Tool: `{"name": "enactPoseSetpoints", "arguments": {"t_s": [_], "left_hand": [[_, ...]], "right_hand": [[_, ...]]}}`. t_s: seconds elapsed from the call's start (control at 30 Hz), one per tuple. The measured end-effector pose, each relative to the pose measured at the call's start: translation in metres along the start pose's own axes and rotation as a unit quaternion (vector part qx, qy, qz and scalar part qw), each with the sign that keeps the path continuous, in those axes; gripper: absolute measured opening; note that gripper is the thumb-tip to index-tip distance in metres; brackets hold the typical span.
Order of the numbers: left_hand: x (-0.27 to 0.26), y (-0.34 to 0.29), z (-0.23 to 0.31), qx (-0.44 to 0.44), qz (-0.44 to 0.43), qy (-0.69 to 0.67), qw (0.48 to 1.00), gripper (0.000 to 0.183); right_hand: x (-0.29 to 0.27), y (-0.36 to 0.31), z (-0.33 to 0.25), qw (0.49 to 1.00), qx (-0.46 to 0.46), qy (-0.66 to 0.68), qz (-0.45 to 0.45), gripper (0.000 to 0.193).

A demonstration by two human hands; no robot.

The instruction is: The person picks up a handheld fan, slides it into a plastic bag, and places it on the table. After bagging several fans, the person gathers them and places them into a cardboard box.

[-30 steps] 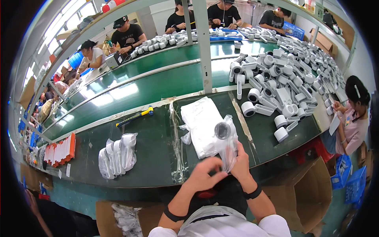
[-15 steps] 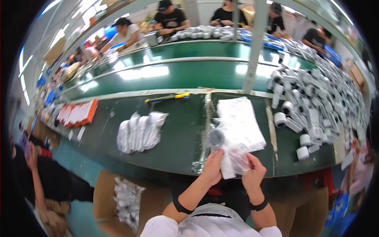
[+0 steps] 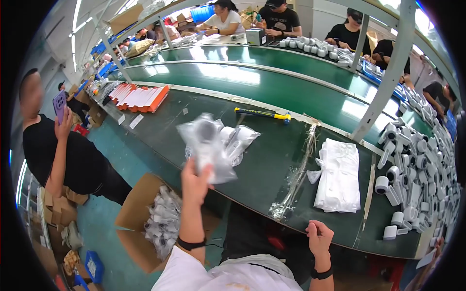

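Note:
My left hand [image 3: 196, 183] grips the lower end of a clear plastic bag [image 3: 208, 145] with a white, round-headed device inside, somewhat blurred by motion. It is held up in front of a row of similar bagged devices [image 3: 240, 140] on the dark green bench, hiding part of that row. My right hand [image 3: 320, 236] is by the bench's front edge, fingers curled in and nothing visible in them. Beyond that hand lies a stack of flat white plastic bags [image 3: 340, 177].
Loose white-and-grey devices [image 3: 420, 169] pile up on the right. A yellow-and-black hammer [image 3: 264, 115] and orange-and-white cartons [image 3: 141, 98] lie along the back. An open cardboard box [image 3: 141, 203] of bagged devices stands below, left. One person holds a phone [image 3: 59, 105]; others sit across the conveyor [image 3: 194, 75].
My left hand has carried the bagged device left, from the stack of bags to the bagged row. My right hand has let go of the bag and curled up. The view has turned left.

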State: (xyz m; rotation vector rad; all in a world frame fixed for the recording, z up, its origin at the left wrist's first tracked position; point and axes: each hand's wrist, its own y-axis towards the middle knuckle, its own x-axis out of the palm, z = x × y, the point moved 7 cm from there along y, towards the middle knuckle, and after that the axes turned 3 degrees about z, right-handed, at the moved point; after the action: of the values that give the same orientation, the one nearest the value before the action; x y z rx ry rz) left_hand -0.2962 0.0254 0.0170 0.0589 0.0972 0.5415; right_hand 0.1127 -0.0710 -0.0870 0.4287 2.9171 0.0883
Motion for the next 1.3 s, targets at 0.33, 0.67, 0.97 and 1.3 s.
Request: {"name": "enactPoseSetpoints", "arguments": {"t_s": [0.33,0.67,0.97,1.3], "left_hand": [[-0.113,0.13,-0.077,0.043,0.163,0.352,0.921,0.04],[-0.064,0.146,-0.078,0.11,0.086,0.457,0.878,0.051],[0.066,-0.017,0.026,0.186,-0.132,0.143,0.963,0.03],[0.257,-0.161,0.047,0.432,-0.42,0.127,0.788,0.027]], "right_hand": [[-0.002,0.001,0.012,0.998,-0.025,-0.035,0.042,0.013],[-0.007,0.0,-0.011,0.981,-0.112,-0.128,0.096,0.014],[-0.104,-0.009,-0.061,0.973,-0.072,-0.124,0.181,0.009],[-0.353,0.027,-0.033,0.768,-0.036,-0.595,0.234,0.032]]}}
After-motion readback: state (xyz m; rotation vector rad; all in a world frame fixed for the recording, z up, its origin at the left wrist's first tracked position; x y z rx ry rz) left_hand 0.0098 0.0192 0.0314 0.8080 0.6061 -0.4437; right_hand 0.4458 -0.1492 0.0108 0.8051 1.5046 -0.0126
